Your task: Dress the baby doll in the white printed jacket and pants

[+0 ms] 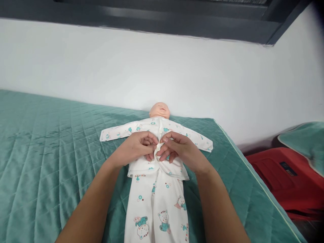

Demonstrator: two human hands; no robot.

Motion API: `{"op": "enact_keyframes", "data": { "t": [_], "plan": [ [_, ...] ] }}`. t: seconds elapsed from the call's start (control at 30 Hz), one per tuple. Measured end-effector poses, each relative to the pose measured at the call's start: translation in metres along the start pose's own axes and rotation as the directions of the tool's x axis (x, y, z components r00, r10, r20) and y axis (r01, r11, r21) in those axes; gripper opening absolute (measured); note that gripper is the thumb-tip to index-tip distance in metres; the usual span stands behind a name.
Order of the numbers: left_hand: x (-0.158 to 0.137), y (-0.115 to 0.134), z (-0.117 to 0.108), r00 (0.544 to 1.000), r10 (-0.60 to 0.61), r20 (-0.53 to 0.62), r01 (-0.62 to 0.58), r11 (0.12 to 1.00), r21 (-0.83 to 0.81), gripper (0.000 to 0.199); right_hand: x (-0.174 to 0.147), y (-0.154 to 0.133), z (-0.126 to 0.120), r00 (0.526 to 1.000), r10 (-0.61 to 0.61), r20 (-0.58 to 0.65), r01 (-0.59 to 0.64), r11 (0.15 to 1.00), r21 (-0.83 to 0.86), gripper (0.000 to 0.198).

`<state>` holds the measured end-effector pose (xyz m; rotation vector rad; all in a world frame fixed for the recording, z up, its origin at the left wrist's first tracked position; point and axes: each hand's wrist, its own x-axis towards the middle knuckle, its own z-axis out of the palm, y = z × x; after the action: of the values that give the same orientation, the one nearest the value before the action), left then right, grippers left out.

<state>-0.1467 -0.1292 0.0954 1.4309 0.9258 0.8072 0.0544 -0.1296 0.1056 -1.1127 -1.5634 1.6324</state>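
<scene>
Fingers of left hand [136, 146] and right hand [177, 148] pinch the doll's [159, 110] shirt placket [158, 147], probably a snap; thin floppy cotton, grip the edges.

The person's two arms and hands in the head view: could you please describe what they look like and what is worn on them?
Both forearms are bare up to the picture's lower edge: no sleeves, gloves, watch or bracelets show. The left hand and right hand are bare too, and no rings are visible on the fingers. Nails look short and unpainted.
</scene>
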Motion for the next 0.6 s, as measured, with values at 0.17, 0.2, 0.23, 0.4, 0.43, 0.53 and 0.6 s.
{"op": "enact_keyframes", "data": {
  "t": [0.17, 0.2, 0.23, 0.4, 0.43, 0.53, 0.6],
  "plan": [
    [-0.001, -0.001, -0.006, 0.996, -0.003, 0.084, 0.012, 0.994, -0.112, 0.018, -0.001, 0.0, -0.001, 0.999, -0.03, 0.016, 0.029, 0.999, 0.02, 0.016],
    [-0.002, -0.001, -0.009, 0.993, -0.013, 0.115, 0.026, 0.993, -0.114, 0.018, -0.001, 0.0, -0.002, 0.999, -0.04, 0.016, 0.04, 0.999, 0.031, 0.017],
    [-0.003, -0.001, -0.011, 0.989, -0.026, 0.146, 0.042, 0.993, -0.11, 0.019, -0.001, 0.0, -0.002, 0.999, -0.051, 0.011, 0.051, 0.998, 0.047, 0.017],
    [-0.009, -0.003, -0.024, 0.981, -0.017, 0.194, 0.037, 0.994, -0.103, 0.024, 0.001, 0.005, -0.008, 0.992, -0.093, -0.08, 0.107, 0.978, 0.18, 0.019],
    [-0.01, -0.003, -0.025, 0.985, -0.001, 0.174, 0.02, 0.994, -0.107, 0.023, 0.0, 0.005, -0.009, 0.991, -0.099, -0.094, 0.117, 0.973, 0.2, 0.019],
    [-0.01, -0.004, -0.027, 0.995, 0.04, 0.094, -0.029, 0.993, -0.112, 0.02, -0.004, -0.001, -0.009, 0.984, -0.131, -0.118, 0.148, 0.977, 0.153, 0.019],
    [-0.01, -0.003, -0.026, 0.996, 0.08, -0.034, -0.084, 0.986, -0.142, 0.018, -0.011, -0.01, -0.002, 0.987, -0.138, -0.085, 0.136, 0.99, -0.032, 0.018]
  ]
}}
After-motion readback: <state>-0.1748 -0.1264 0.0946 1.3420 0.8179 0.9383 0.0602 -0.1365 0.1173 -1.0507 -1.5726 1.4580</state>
